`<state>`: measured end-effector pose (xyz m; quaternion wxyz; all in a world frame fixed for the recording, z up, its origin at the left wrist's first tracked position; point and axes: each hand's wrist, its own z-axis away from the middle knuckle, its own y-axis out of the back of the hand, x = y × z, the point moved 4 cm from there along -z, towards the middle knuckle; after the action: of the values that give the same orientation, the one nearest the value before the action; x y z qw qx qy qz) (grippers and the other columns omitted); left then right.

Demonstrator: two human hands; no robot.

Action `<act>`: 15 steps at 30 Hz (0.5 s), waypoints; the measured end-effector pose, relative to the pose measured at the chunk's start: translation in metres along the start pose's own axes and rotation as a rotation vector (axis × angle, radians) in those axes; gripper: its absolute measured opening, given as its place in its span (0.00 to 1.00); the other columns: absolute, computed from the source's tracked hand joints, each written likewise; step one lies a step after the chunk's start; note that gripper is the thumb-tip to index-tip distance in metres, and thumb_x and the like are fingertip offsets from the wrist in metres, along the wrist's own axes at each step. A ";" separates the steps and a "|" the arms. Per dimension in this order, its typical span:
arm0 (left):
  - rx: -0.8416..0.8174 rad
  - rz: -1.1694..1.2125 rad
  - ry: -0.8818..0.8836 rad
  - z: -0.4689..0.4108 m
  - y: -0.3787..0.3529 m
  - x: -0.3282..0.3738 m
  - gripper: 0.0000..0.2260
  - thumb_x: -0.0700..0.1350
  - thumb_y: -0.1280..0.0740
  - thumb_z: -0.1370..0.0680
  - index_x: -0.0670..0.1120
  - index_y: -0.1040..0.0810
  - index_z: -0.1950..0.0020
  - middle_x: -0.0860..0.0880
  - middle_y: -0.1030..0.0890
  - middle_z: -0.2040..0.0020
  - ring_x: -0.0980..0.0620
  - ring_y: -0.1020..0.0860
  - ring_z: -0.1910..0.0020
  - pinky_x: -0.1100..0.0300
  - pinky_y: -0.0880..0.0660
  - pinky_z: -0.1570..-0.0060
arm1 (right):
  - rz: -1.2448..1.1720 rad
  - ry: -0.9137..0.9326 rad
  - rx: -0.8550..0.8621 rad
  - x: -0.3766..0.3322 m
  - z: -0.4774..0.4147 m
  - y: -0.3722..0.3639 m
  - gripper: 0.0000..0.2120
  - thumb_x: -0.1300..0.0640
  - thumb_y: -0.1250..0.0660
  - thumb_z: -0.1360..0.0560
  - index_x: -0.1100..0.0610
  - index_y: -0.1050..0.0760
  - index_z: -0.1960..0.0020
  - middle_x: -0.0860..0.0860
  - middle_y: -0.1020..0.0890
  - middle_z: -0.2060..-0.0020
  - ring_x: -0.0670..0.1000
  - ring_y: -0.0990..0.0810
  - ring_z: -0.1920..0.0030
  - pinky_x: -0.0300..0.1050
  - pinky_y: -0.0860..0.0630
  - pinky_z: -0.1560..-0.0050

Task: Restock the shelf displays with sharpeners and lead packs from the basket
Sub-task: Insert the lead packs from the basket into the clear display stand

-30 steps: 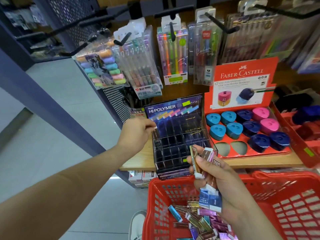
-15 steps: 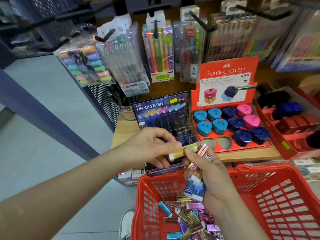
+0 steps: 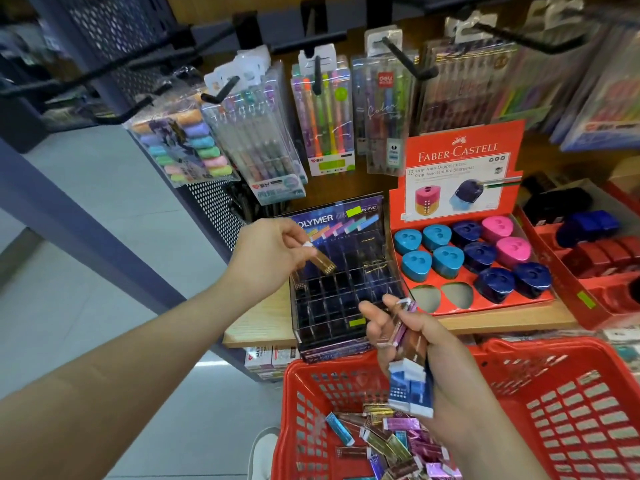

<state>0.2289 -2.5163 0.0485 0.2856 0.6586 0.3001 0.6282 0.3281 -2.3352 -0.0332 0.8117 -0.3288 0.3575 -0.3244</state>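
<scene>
Left hand (image 3: 266, 258) pinches gold lead pack (image 3: 320, 259) over rack (image 3: 341, 299); right hand (image 3: 420, 368), at rack's 5 o'clock, grips packs (image 3: 410, 389) above basket (image 3: 571, 403).

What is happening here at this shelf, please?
A person is restocking stationery. The left hand pinches a gold lead pack above the clear compartment rack. The right hand grips a bunch of lead packs over the red basket, where more packs lie. The sharpener tray beside the rack shows two empty slots.
</scene>
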 end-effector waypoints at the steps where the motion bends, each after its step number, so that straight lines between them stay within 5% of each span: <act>1: 0.027 -0.065 -0.031 -0.004 -0.001 0.001 0.04 0.44 0.25 0.29 0.48 0.19 0.58 0.54 0.19 0.67 0.57 0.20 0.67 0.61 0.21 0.57 | 0.032 -0.014 0.013 -0.001 -0.004 0.001 0.25 0.58 0.23 0.37 0.63 0.25 0.44 0.60 0.15 0.58 0.54 0.16 0.66 0.43 0.23 0.75; 5: 0.051 -0.227 -0.111 -0.015 -0.011 0.001 0.05 0.46 0.27 0.27 0.48 0.17 0.53 0.54 0.20 0.63 0.56 0.21 0.62 0.60 0.23 0.54 | 0.010 0.063 0.017 -0.003 0.002 0.006 0.29 0.59 0.18 0.50 0.61 0.17 0.50 0.60 0.17 0.60 0.58 0.15 0.63 0.44 0.24 0.77; 10: -0.011 -0.376 -0.180 -0.017 -0.024 -0.007 0.07 0.48 0.31 0.23 0.48 0.16 0.48 0.49 0.16 0.52 0.48 0.19 0.53 0.51 0.23 0.48 | 0.099 0.139 -0.014 -0.007 0.021 0.004 0.13 0.65 0.34 0.27 0.63 0.21 0.44 0.62 0.16 0.57 0.56 0.15 0.58 0.40 0.22 0.73; 15: -0.045 -0.532 -0.329 -0.020 -0.034 -0.002 0.10 0.45 0.37 0.20 0.47 0.18 0.44 0.46 0.16 0.49 0.44 0.20 0.49 0.50 0.24 0.48 | 0.203 0.197 0.010 -0.010 0.026 0.003 0.16 0.64 0.32 0.33 0.65 0.20 0.45 0.63 0.15 0.55 0.54 0.16 0.63 0.39 0.24 0.75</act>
<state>0.2079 -2.4951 0.0225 0.4991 0.6432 0.3979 0.4228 0.3437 -2.3182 -0.0180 0.8029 -0.2535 0.4653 -0.2732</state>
